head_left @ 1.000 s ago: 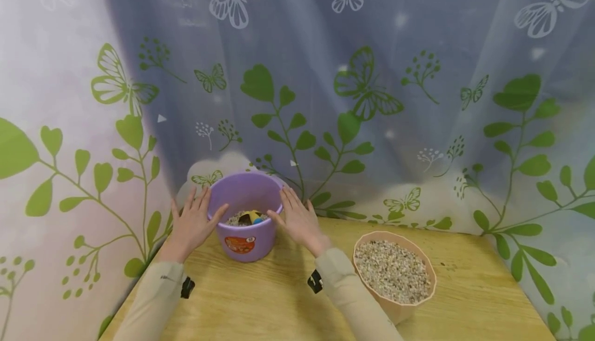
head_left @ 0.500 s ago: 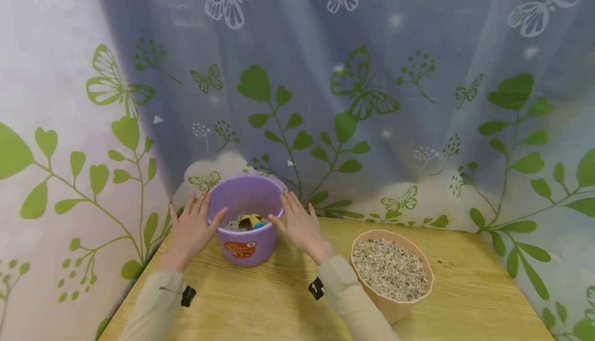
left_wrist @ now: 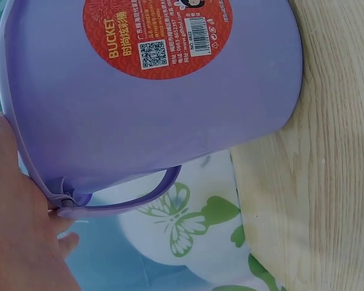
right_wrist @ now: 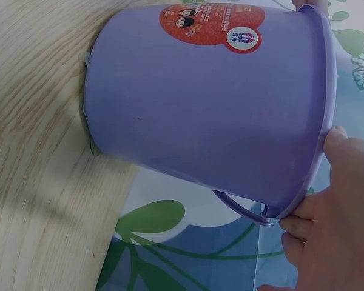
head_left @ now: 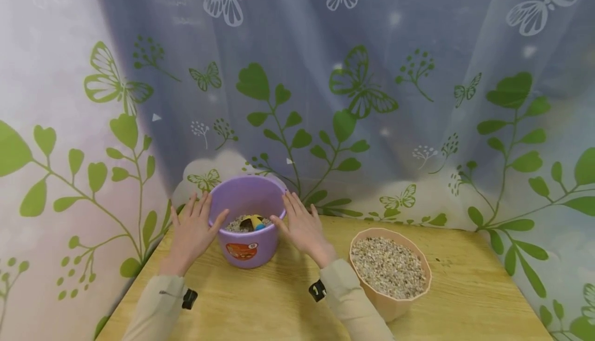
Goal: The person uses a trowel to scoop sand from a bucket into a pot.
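In the head view a purple bucket [head_left: 248,248] stands at the left rear of the table, with a red label on its front. Grit and a yellow, black and blue object [head_left: 253,222] lie inside it. My left hand [head_left: 192,232] rests on the bucket's left side, fingers straight and spread, thumb along the rim. Opposite it, my right hand [head_left: 304,227] touches the right side in the same way. The right wrist view shows that thumb [right_wrist: 337,142] on the rim and the fingers beside the handle's mount. The left wrist view shows the bucket's handle [left_wrist: 133,203] hanging down.
A peach-coloured pot [head_left: 390,305] filled with pebbly grit stands right of the bucket, beside my right forearm. The wooden table [head_left: 260,305] meets a patterned curtain [head_left: 297,72] close behind the bucket and along the left side.
The bucket has shifted slightly nearer and to the right, with both hands staying on its sides. The head view has turned a little.
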A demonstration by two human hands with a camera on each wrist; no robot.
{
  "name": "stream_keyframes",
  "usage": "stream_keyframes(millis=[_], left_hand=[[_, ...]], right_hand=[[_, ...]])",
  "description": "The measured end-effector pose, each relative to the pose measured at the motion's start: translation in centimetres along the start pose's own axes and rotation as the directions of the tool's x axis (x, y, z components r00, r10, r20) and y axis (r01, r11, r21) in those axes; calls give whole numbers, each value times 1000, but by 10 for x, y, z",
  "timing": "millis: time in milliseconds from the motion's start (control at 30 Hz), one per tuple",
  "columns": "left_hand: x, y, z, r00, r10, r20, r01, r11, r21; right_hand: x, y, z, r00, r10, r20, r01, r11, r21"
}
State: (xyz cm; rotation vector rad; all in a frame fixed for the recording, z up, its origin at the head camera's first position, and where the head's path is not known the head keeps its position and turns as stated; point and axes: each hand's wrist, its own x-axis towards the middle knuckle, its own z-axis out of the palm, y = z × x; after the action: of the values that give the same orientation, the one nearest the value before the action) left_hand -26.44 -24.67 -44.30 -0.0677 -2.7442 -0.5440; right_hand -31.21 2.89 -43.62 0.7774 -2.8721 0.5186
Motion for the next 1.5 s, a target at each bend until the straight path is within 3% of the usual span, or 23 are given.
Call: stream_keyframes(millis=[400, 833, 1500], left_hand=[[-5, 6, 1, 999, -19, 27, 18, 999, 38], [-15, 17, 3, 1000, -18, 19, 19, 1000, -15], [-25, 31, 8, 1000, -15, 24, 15, 1000, -12]], right_hand=[[-11, -2, -7, 1000, 4, -18, -5, 1000, -22], [-24, 0, -12, 1000, 5, -11, -5, 1000, -20], [-49, 2, -20, 1000, 25, -6, -25, 1000, 18]])
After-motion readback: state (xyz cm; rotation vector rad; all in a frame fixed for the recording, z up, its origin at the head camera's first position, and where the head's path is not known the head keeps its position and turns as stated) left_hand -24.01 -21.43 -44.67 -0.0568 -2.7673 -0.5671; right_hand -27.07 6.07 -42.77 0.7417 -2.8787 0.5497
